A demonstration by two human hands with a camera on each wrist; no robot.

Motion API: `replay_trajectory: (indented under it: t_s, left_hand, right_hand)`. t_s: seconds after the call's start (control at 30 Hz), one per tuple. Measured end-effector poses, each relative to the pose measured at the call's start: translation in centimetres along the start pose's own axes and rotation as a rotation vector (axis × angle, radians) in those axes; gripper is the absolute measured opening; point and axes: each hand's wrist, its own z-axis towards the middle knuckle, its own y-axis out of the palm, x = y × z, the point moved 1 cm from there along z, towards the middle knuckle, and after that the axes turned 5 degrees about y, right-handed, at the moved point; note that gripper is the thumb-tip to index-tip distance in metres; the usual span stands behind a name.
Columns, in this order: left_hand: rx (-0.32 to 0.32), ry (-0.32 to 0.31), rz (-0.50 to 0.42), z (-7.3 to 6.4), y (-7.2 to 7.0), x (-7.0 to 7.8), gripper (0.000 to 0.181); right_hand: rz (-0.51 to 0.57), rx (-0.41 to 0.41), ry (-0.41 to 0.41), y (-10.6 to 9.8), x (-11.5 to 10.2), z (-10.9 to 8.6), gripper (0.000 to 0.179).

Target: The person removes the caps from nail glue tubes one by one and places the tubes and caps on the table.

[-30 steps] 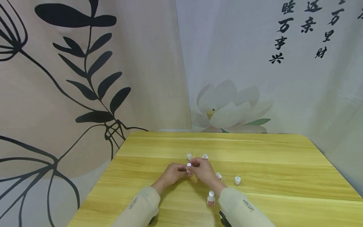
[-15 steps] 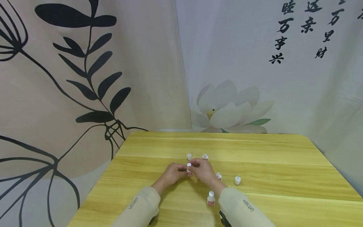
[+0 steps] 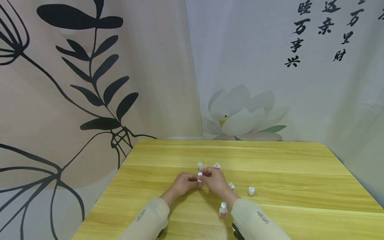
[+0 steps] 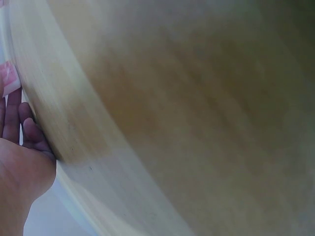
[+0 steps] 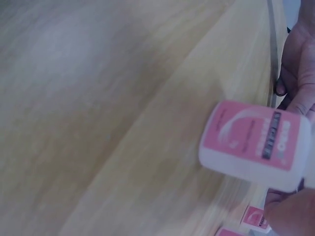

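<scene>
Both hands meet over the middle of the table around a small glue bottle (image 3: pixel 200 183), upright with a white top and a pink label. My left hand (image 3: pixel 182 183) grips its lower part from the left; the left wrist view shows the pink label (image 4: pixel 9 78) at those fingers. From the right, my right hand (image 3: pixel 214 180) pinches the bottle near its top with thumb and fingers. Just left of the right forearm stands another glue bottle (image 3: pixel 223 210). It looms large in the right wrist view, where its pink label (image 5: pixel 253 135) overlaps the hands.
A small white cap (image 3: pixel 200 165) and a white-topped bottle (image 3: pixel 217 165) stand beyond the hands. Another bottle (image 3: pixel 231 186) is partly hidden by the right wrist, with a white cap (image 3: pixel 251 190) farther right. The wooden table (image 3: pixel 300 173) backs onto a printed curtain (image 3: pixel 162 66).
</scene>
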Motion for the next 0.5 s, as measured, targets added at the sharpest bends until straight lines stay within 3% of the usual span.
replay_trajectory:
  t_s: [0.33,0.5]
  left_hand:
    - [0.01,-0.003,-0.002,0.0,0.08,0.16,0.014]
    - [0.01,-0.008,0.007,-0.09,0.09,0.3,0.015]
  right_hand:
    - [0.008,0.011,-0.007,0.06,-0.07,0.01,0.031]
    - [0.012,0.013,0.012,0.05,-0.13,0.0,0.025]
